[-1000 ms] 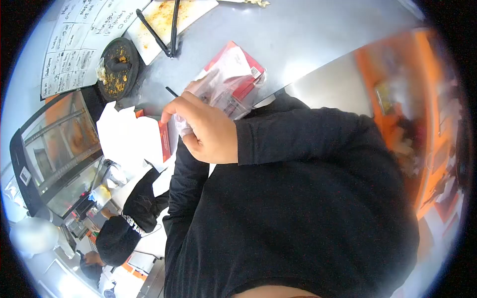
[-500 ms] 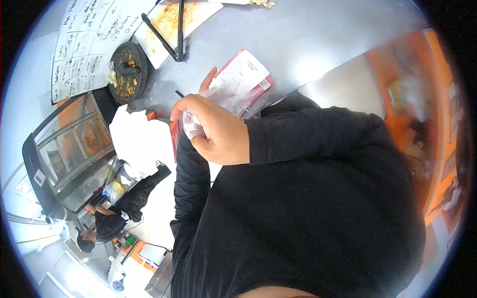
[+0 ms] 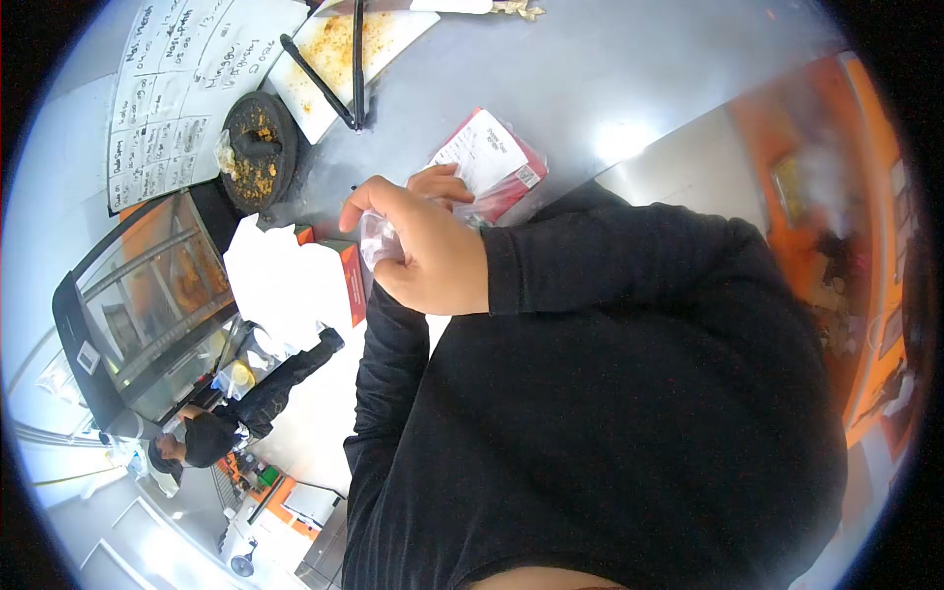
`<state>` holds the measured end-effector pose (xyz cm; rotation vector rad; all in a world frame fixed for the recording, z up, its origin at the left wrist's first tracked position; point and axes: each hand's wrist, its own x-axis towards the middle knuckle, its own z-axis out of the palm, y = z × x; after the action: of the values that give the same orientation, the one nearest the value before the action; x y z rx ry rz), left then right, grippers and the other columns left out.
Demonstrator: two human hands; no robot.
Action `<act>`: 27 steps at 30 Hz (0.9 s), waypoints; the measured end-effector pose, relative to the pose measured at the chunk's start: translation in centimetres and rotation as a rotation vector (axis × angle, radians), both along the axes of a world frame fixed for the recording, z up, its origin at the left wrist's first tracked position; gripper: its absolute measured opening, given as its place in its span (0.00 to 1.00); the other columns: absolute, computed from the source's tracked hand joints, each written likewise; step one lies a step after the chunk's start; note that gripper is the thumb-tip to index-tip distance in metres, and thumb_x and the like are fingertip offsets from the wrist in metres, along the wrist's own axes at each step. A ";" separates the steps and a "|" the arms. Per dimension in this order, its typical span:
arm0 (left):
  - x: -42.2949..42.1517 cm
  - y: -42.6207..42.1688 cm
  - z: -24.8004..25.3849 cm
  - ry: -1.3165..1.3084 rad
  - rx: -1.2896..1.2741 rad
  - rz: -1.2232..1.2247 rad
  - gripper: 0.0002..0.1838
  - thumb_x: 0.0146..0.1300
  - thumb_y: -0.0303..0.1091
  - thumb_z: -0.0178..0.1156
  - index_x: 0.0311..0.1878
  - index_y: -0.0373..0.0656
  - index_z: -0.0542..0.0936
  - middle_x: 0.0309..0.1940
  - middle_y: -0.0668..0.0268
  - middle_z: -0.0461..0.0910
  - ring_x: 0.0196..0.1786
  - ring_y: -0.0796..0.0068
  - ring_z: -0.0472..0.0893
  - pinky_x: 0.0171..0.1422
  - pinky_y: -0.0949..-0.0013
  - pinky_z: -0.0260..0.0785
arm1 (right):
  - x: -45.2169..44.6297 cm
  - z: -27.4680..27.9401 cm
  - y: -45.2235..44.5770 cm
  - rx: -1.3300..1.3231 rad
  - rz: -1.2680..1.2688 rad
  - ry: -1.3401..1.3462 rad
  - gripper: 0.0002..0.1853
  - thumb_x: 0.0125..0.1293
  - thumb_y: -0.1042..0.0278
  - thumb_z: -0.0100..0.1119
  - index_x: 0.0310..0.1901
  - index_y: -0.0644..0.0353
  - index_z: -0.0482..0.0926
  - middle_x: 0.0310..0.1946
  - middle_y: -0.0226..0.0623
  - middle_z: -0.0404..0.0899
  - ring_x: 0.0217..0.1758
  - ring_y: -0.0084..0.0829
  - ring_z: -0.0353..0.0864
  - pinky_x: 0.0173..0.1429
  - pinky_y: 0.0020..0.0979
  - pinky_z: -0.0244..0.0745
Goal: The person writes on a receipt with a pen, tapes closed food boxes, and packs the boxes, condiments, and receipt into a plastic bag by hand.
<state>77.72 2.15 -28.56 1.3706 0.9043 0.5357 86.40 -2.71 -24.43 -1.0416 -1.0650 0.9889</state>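
A clear plastic bag (image 3: pixel 513 202) holds a red-and-white package with a printed receipt (image 3: pixel 482 147) on top, resting at the near edge of the metal counter. My right hand (image 3: pixel 433 251) reaches in from the right, its thumb and fingers closed on a bunched part of the bag's clear film (image 3: pixel 378 239). Behind it, my left hand (image 3: pixel 442 184) shows only curled fingers at the bag beside the receipt. The rest of the left hand is hidden by the right one.
A stone mortar with pestle (image 3: pixel 258 147) and black tongs (image 3: pixel 356 69) on a stained white board (image 3: pixel 398 39) lie beyond. At left are an opened white box (image 3: pixel 290 280), a glass display case (image 3: pixel 147 295) and a handwritten sheet (image 3: pixel 187 88). A co-worker (image 3: pixel 211 433) stands farther off.
My left fingers, stretched upward before, are now curled down by the receipt. The right hand keeps its hold on the film, and the package has shifted slightly down in view.
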 end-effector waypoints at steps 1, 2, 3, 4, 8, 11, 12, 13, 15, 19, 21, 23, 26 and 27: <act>0.0 0.1 0.0 0.013 0.010 -0.015 0.26 0.68 0.33 0.53 0.69 0.46 0.65 0.64 0.58 0.72 0.66 0.59 0.72 0.66 0.60 0.67 | -0.4 -0.4 0.2 -0.011 -0.082 -0.083 0.26 0.47 0.85 0.54 0.52 0.58 0.68 0.44 0.48 0.73 0.48 0.49 0.77 0.56 0.41 0.68; -0.1 0.1 0.2 0.026 0.030 -0.027 0.25 0.68 0.33 0.54 0.68 0.45 0.66 0.64 0.58 0.72 0.65 0.59 0.72 0.66 0.60 0.67 | -1.2 -0.9 0.5 -0.022 -0.165 -0.168 0.26 0.48 0.85 0.55 0.52 0.57 0.68 0.44 0.48 0.73 0.49 0.50 0.76 0.56 0.42 0.67; 0.0 0.3 0.2 0.036 0.047 -0.044 0.25 0.67 0.33 0.54 0.67 0.45 0.67 0.64 0.58 0.72 0.65 0.59 0.72 0.66 0.60 0.67 | -1.4 -1.3 0.4 -0.019 -0.181 -0.200 0.26 0.49 0.85 0.55 0.52 0.57 0.68 0.44 0.48 0.73 0.49 0.48 0.76 0.56 0.42 0.67; 0.0 0.3 0.2 0.052 0.068 -0.064 0.24 0.67 0.32 0.54 0.66 0.45 0.68 0.63 0.58 0.72 0.65 0.60 0.72 0.65 0.60 0.67 | -1.3 -1.3 0.4 -0.016 -0.196 -0.232 0.26 0.50 0.84 0.55 0.53 0.57 0.67 0.44 0.47 0.72 0.49 0.47 0.75 0.56 0.41 0.67; 0.1 0.9 0.6 0.132 0.164 -0.193 0.22 0.65 0.31 0.55 0.62 0.44 0.71 0.62 0.58 0.73 0.63 0.60 0.72 0.64 0.60 0.67 | 0.7 -1.1 -0.9 -0.021 -0.004 -0.139 0.26 0.54 0.83 0.55 0.56 0.57 0.65 0.43 0.44 0.71 0.49 0.40 0.73 0.56 0.38 0.67; 0.5 1.4 0.9 0.200 0.227 -0.317 0.20 0.63 0.30 0.56 0.59 0.43 0.74 0.61 0.59 0.73 0.62 0.60 0.72 0.63 0.60 0.67 | 1.1 -0.9 -1.2 0.022 0.025 -0.114 0.26 0.55 0.82 0.56 0.56 0.57 0.65 0.44 0.46 0.71 0.52 0.41 0.74 0.56 0.39 0.67; 0.7 1.6 0.8 0.214 0.234 -0.349 0.19 0.63 0.30 0.56 0.58 0.43 0.75 0.61 0.59 0.74 0.62 0.60 0.72 0.63 0.60 0.67 | 1.4 -0.8 -1.4 0.053 0.015 -0.118 0.26 0.55 0.82 0.56 0.56 0.57 0.64 0.45 0.46 0.72 0.52 0.42 0.75 0.56 0.39 0.68; 1.0 1.6 0.8 0.220 0.230 -0.375 0.19 0.62 0.30 0.56 0.57 0.43 0.76 0.61 0.59 0.74 0.62 0.60 0.73 0.63 0.61 0.67 | 1.4 -0.9 -1.3 0.087 0.009 -0.139 0.26 0.55 0.82 0.57 0.57 0.57 0.64 0.45 0.46 0.72 0.53 0.42 0.75 0.56 0.39 0.68; 1.4 1.5 1.0 0.208 0.164 -0.413 0.18 0.61 0.29 0.57 0.55 0.42 0.78 0.60 0.59 0.74 0.61 0.60 0.73 0.62 0.61 0.67 | 1.5 -1.3 -1.2 0.153 -0.004 -0.184 0.27 0.55 0.82 0.58 0.57 0.57 0.64 0.46 0.47 0.72 0.54 0.43 0.75 0.57 0.40 0.68; 1.7 1.1 2.0 0.076 -0.164 -0.383 0.18 0.60 0.38 0.59 0.52 0.43 0.77 0.54 0.59 0.76 0.56 0.62 0.73 0.60 0.60 0.67 | 3.8 -0.3 -1.9 0.079 0.203 -0.068 0.28 0.56 0.81 0.61 0.58 0.59 0.64 0.50 0.49 0.73 0.57 0.47 0.75 0.58 0.45 0.65; 1.5 0.9 1.1 0.080 -0.096 -0.396 0.17 0.62 0.41 0.58 0.50 0.43 0.77 0.50 0.61 0.75 0.53 0.65 0.73 0.58 0.61 0.66 | 4.3 -0.3 -2.2 0.051 0.236 -0.168 0.30 0.58 0.79 0.62 0.62 0.59 0.63 0.51 0.50 0.73 0.56 0.49 0.77 0.56 0.45 0.68; 1.8 0.7 0.8 0.120 -0.014 -0.383 0.15 0.64 0.43 0.57 0.47 0.43 0.75 0.46 0.63 0.73 0.50 0.67 0.71 0.55 0.63 0.65 | 5.8 -0.1 -2.8 -0.001 0.305 -0.181 0.32 0.59 0.78 0.64 0.64 0.59 0.62 0.51 0.50 0.74 0.56 0.50 0.77 0.55 0.46 0.68; 3.3 0.7 0.1 0.195 0.118 -0.312 0.14 0.68 0.45 0.55 0.44 0.43 0.74 0.41 0.66 0.70 0.44 0.71 0.69 0.51 0.67 0.63 | 10.0 0.9 -4.3 0.200 0.108 -0.309 0.35 0.58 0.75 0.66 0.67 0.61 0.61 0.47 0.50 0.78 0.53 0.51 0.79 0.58 0.48 0.69; 4.0 0.8 -0.1 0.208 0.152 -0.270 0.14 0.69 0.46 0.54 0.42 0.43 0.73 0.39 0.67 0.69 0.43 0.72 0.69 0.49 0.68 0.63 | 12.1 1.6 -4.8 0.229 0.019 -0.427 0.35 0.59 0.74 0.66 0.67 0.62 0.62 0.48 0.50 0.78 0.52 0.50 0.79 0.58 0.47 0.70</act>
<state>81.73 2.98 -28.65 1.6800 0.8392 0.2613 98.55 -7.48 -22.83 -1.0777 -1.5010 0.6508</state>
